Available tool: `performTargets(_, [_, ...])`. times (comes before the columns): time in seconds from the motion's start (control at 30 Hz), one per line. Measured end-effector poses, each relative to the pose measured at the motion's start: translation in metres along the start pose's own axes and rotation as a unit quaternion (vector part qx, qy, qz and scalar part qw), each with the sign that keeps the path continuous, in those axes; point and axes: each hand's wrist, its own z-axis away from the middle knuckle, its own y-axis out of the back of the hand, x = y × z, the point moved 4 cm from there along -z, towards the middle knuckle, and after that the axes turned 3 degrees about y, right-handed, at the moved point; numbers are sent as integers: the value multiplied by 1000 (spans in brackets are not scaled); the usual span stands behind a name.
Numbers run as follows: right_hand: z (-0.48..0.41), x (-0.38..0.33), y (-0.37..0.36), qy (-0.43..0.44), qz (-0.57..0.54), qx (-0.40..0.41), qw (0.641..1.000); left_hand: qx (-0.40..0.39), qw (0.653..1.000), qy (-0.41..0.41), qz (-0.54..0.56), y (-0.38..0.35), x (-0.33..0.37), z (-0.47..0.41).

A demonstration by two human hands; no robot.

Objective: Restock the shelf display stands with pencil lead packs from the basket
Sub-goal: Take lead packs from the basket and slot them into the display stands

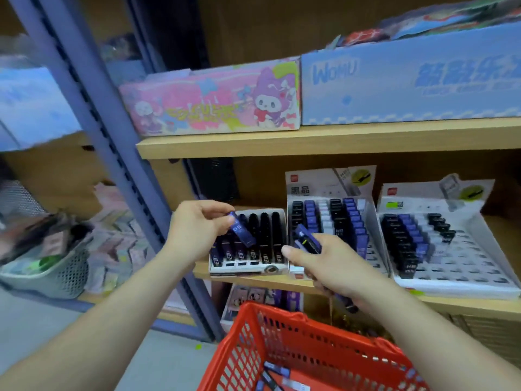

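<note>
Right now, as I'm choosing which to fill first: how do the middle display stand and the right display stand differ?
The middle display stand has its columns packed well toward the front; the right display stand shows many empty slots. The right hand, holding blue packs, hides the middle stand's front; the right stand's is clear. Both are white and sloped.

left hand (197, 231) and right hand (327, 266) reach forward, fingers (218, 209) curled.

Pink cartoon box (208, 100) sat beside blue box (408, 80) up top, grey bin (56, 275) stood far left, blue upright (93, 108) between.
</note>
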Motion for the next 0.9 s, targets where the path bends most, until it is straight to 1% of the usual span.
performTargets(0.03, [-5, 7, 0, -36, -81, 13, 996, 10, 1000, 5, -18, 5, -8, -3])
performTargets(0.07, [-9, 14, -1, -71, -170, 19, 983, 14, 999, 9, -27, 6, -14, -4])
performTargets(0.13, [-15, 23, -3, -110, -307, 23, 945, 11, 999, 7, -41, 2, -20, -5])
performTargets(0.23, [-15, 27, -11, -101, -407, 28, 907, -4, 999, -12, -47, -10, -18, -7])
performTargets(0.27, [-15, 29, -13, -93, -423, 32, 901, -8, 999, -20, -40, -15, -16, -8])
performTargets(0.33, [-15, 32, -14, -81, -427, 34, 900, -23, 999, -31, -20, -27, -8, -9])
performTargets(0.43, [-17, 35, -8, -66, -387, 21, 920, -63, 997, -42, 7, -51, 6, -2])
performTargets(0.53, [-19, 31, 7, -51, -282, -16, 958, -105, 992, -61, 22, -74, 22, 5])
performTargets(0.6, [-19, 24, 27, -40, -175, -49, 983, -124, 989, -77, 18, -88, 34, 6])
performTargets(0.67, [-17, 16, 57, -38, -30, -60, 997, -140, 986, -90, 14, -105, 48, 7])
performTargets(0.7, [-15, 12, 76, -43, 45, -52, 997, -149, 984, -98, 16, -114, 56, 9])
performTargets(0.77, [-7, 10, 114, -60, 170, -30, 983, -165, 980, -113, 24, -136, 73, 16])
performTargets(0.8, [-1, 12, 130, -69, 201, -23, 977, -176, 977, -120, 23, -149, 81, 21])
performTargets(0.83, [6, 16, 145, -77, 203, -16, 976, -188, 974, -126, 18, -163, 87, 24])
performTargets(0.9, [22, 31, 166, -89, 126, 1, 988, -205, 969, -135, 4, -191, 96, 29])
